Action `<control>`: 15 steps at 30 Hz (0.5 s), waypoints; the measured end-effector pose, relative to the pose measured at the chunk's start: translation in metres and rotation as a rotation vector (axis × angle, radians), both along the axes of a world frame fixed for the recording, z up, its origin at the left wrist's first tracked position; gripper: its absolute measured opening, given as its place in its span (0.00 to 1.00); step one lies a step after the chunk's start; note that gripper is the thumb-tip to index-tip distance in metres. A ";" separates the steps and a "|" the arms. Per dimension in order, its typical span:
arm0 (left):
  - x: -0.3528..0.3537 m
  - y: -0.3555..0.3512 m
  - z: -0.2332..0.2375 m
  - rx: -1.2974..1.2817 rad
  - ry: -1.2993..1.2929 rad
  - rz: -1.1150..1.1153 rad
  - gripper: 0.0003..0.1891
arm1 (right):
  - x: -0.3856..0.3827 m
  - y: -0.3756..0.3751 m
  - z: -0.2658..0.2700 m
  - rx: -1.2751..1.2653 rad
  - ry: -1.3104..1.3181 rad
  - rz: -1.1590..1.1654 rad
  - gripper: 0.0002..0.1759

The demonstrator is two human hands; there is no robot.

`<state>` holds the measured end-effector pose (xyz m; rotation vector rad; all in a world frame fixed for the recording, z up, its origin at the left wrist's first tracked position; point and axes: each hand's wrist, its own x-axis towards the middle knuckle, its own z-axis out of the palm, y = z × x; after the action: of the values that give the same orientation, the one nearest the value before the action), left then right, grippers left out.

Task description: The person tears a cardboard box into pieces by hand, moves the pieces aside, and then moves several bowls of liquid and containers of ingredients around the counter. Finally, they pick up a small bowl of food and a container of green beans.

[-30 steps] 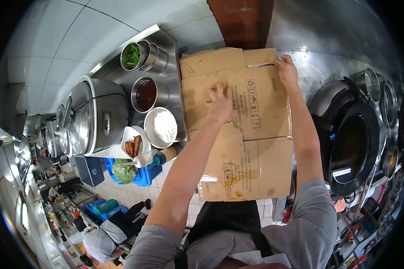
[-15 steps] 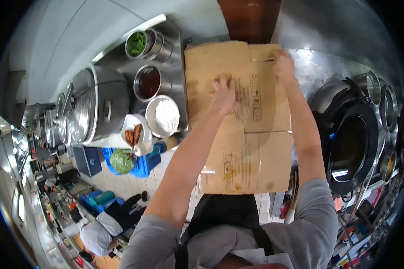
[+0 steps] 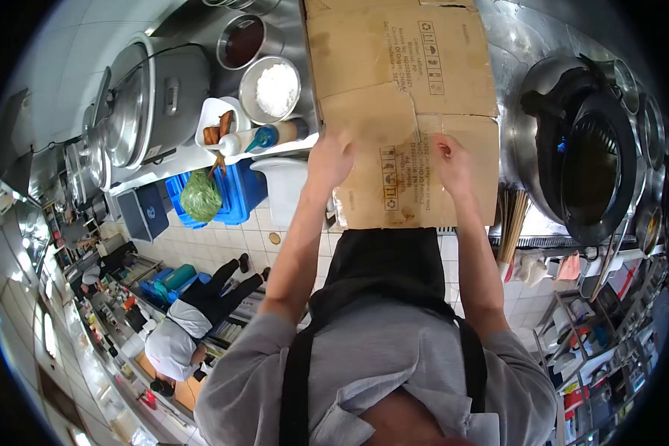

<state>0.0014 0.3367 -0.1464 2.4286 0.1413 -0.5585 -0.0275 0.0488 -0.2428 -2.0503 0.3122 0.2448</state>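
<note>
A flattened brown cardboard sheet, printed with text and handling symbols, lies in front of me with its near edge at my apron. Over its left edge is my left hand, its fingers pointing away from me and smeared by motion. My right hand is above the near right part of the sheet, fingers curled in towards the thumb with nothing visible in them. Creases and overlapping flaps cross the cardboard, and its far end runs out of view.
Left of the cardboard stand a bowl of white powder, a pot of dark red liquid, a squeeze bottle and a large lidded pot. A black wok sits at right beside bamboo sticks. Another person works at lower left.
Both hands have come off the cardboard's far part and drawn back towards me, the left also moving left. My view has tilted down, so the sheet's far end is out of frame.
</note>
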 end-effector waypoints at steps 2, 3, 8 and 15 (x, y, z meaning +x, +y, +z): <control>-0.046 0.024 -0.031 0.156 0.042 0.111 0.39 | 0.008 0.023 0.002 -0.122 -0.037 -0.011 0.20; -0.073 0.034 -0.040 0.234 0.082 0.171 0.42 | 0.014 0.034 -0.002 -0.187 -0.021 -0.013 0.22; -0.103 0.015 -0.049 0.261 -0.018 0.115 0.53 | 0.021 0.063 0.010 -0.533 -0.227 -0.028 0.34; -0.124 0.022 -0.073 0.198 -0.072 0.158 0.54 | -0.049 -0.100 -0.061 -0.337 0.247 -0.247 0.51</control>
<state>-0.1227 0.3592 -0.2192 2.5960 0.3705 -0.4019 -0.0766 -0.0508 -0.3039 -2.2863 0.7995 0.3093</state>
